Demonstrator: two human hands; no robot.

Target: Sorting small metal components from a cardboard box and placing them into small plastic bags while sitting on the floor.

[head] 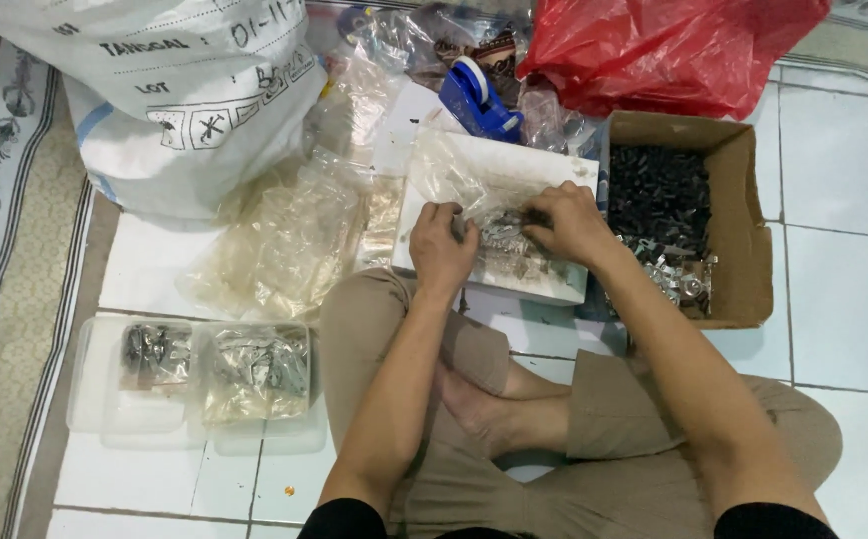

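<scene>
Floor: we see white tiles (pixel 853 299), with a patterned mat (pixel 5 250) on the left.
Tray: white tray (pixel 554 284) before the crossed legs.
Bag: clear bag (pixel 499 235) of small metal parts lies on the tray.
Left hand (pixel 441 245): grip closed on the bag's edge.
Right hand (pixel 569 222): grip pinching the bag.
Box: cardboard box (pixel 738 200) of dark parts, just right of the tray.
Filled bags (pixel 254 371): on flat lids at left.

Your fingertips hide most of the small bag (pixel 499 232) you hold, and its metal pieces are too small to tell apart. The white sack (pixel 170 90) and red bag (pixel 663 45) run off the top edge.
</scene>
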